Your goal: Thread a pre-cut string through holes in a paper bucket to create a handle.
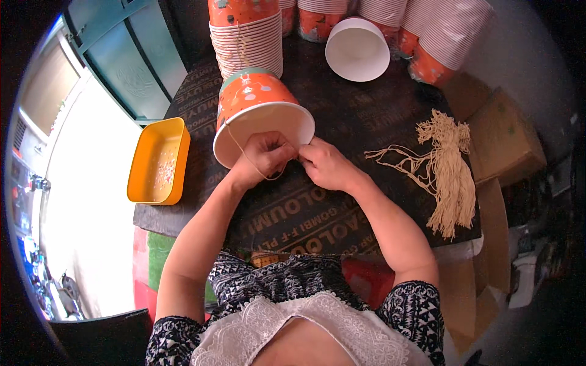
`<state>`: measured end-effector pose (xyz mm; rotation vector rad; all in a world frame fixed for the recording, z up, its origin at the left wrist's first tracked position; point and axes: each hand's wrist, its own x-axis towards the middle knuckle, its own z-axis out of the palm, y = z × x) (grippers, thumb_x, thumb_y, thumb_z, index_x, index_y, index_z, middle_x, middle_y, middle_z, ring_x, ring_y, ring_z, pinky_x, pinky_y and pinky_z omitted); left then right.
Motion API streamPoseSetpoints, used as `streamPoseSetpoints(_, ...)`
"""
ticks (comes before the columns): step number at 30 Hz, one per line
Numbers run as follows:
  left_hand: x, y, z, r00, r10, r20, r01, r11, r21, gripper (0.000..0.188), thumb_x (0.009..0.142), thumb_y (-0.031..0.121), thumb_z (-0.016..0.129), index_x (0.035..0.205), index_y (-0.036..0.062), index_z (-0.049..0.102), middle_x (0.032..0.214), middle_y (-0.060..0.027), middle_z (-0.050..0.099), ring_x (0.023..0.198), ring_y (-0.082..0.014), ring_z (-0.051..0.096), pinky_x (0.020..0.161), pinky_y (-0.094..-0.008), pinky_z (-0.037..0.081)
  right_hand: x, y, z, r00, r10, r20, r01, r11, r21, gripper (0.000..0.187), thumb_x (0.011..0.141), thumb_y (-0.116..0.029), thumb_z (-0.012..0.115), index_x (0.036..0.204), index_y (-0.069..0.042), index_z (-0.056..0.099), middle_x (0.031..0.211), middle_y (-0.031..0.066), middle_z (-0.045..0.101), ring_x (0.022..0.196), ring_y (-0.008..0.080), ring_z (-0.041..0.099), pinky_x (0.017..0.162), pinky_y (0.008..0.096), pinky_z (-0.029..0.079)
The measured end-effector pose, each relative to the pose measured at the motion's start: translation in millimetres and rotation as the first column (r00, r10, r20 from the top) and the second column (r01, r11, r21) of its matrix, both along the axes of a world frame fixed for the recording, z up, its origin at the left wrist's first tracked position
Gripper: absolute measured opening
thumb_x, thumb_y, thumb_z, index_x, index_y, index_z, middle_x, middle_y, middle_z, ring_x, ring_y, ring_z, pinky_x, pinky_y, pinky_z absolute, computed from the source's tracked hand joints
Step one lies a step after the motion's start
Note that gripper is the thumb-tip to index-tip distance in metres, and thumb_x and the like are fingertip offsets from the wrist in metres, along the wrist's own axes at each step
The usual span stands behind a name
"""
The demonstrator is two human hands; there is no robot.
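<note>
An orange patterned paper bucket (259, 91) lies tilted on its side, its white-rimmed mouth towards me. From the left of its rim a thin cream cord (239, 144) loops across my left wrist and up to where my fingers meet at the right of the rim. My left hand (266, 160) reaches into the mouth, its fingers closed in a pinch on the cord there; their tips are partly hidden. My right hand (328, 163) grips the rim's right edge between thumb and fingers, close against my left fingertips.
A bundle of cream cords (452, 177) lies at the table's right. The yellow tray (157, 161) at the left edge holds small pale and red bits. Behind stand a tall stack of paper buckets (246, 46), a single white-mouthed bucket (358, 50) and more stacks. Cardboard boxes (503, 137) sit beyond the right edge.
</note>
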<state>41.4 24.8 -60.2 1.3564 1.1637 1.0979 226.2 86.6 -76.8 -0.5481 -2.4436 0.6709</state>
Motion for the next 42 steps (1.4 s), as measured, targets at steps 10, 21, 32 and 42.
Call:
streamPoseSetpoints(10, 10.1, 4.3, 0.6, 0.968, 0.134, -0.214, -0.132, 0.991, 0.022, 0.016, 0.082, 0.013, 0.059, 0.075, -0.0009, 0.059, 0.062, -0.0036, 0.056, 0.052, -0.0098, 0.050, 0.045, -0.0256, 0.038, 2.2, -2.0, 8.2, 0.998, 0.005, -0.059, -0.004, 1.000, 0.009, 0.014, 0.075, 0.000, 0.055, 0.089, 0.000, 0.058, 0.094, 0.0205, 0.057, 0.092, 0.0381, 0.055, 0.078, 0.0427, 0.046)
streamPoseSetpoints(21, 4.8, 11.9, -14.4, 0.921, 0.255, -0.296, -0.227, 0.966, 0.126, 0.021, 0.079, 0.017, 0.060, 0.072, -0.0030, 0.063, 0.060, -0.0052, 0.058, 0.052, -0.0115, 0.053, 0.046, -0.0271, 0.040, -4.5, -22.7, 22.2, 0.944, 0.039, -0.328, 0.003, 0.992, 0.125, 0.014, 0.072, -0.004, 0.068, 0.081, -0.003, 0.058, 0.073, 0.0085, 0.059, 0.053, 0.0179, 0.057, 0.049, 0.0295, 0.045)
streamPoseSetpoints(32, 7.9, 9.9, -5.4, 0.943, 0.269, -0.196, -0.272, 0.962, 0.010, 0.015, 0.078, 0.013, 0.063, 0.078, -0.0027, 0.065, 0.069, -0.0069, 0.062, 0.058, -0.0124, 0.056, 0.049, -0.0276, 0.043, -7.0, -39.3, 23.3, 0.984, 0.130, -0.124, -0.141, 0.986, -0.087, 0.031, 0.071, -0.008, 0.070, 0.095, -0.006, 0.051, 0.068, 0.0052, 0.058, 0.050, 0.0157, 0.054, 0.049, 0.0301, 0.044)
streamPoseSetpoints(42, 0.6, 8.5, -20.4, 0.927, 0.265, -0.266, -0.211, 0.954, 0.214, 0.009, 0.074, 0.007, 0.063, 0.077, -0.0015, 0.063, 0.071, -0.0057, 0.062, 0.062, -0.0131, 0.055, 0.054, -0.0269, 0.042, 8.3, -14.7, 31.3, 0.999, -0.048, -0.001, 0.046, 0.943, 0.330, 0.011, 0.073, -0.009, 0.066, 0.080, -0.006, 0.059, 0.082, 0.0083, 0.057, 0.070, 0.0286, 0.061, 0.058, 0.0376, 0.050)
